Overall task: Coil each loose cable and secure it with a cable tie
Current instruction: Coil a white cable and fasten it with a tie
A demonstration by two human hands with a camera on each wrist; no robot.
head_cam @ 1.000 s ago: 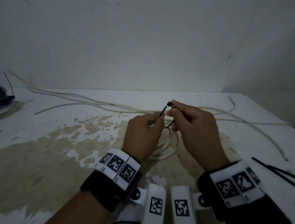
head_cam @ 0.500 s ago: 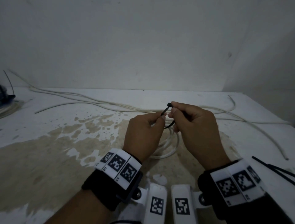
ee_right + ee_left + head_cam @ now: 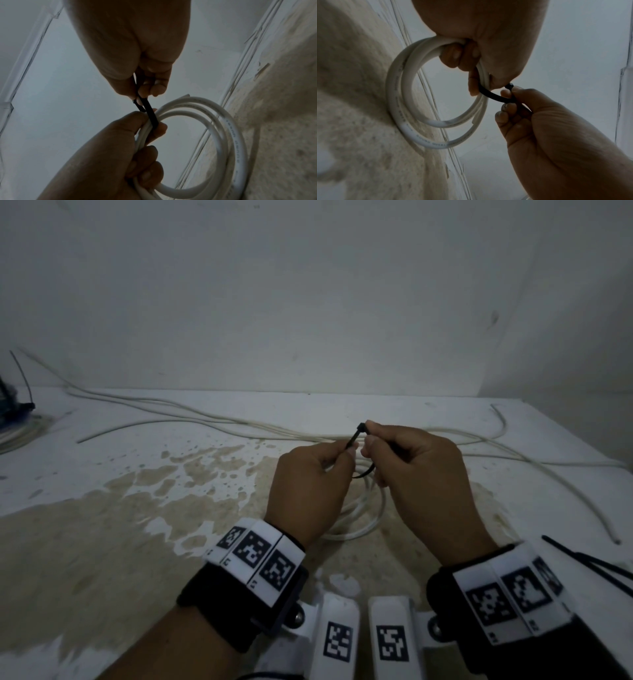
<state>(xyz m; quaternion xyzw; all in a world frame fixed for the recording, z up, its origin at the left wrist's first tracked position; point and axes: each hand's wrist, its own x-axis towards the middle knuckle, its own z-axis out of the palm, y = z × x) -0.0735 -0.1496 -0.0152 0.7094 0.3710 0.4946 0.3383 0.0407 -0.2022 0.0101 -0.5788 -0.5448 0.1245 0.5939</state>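
A coiled white cable (image 3: 363, 522) hangs from my left hand (image 3: 346, 451), whose fingers curl round the bundle (image 3: 402, 94). A black cable tie (image 3: 354, 437) loops round the coil's strands (image 3: 149, 112). My left thumb and forefinger pinch the tie's tail. My right hand (image 3: 371, 440) pinches the tie just behind its square head (image 3: 509, 85). The tail's tip meets the head between the two hands, above the table. The coil's lower part rests near the stained tabletop (image 3: 137, 542).
Long loose white cables (image 3: 205, 419) trail across the back of the table and off to the right (image 3: 565, 491). Spare black cable ties (image 3: 589, 563) lie at the right edge. Another cable bundle (image 3: 20, 433) sits at the far left. A wall stands close behind.
The tie's tail tip, apart from the head a second ago, has been brought up to the head. Both hands have stayed almost in place.
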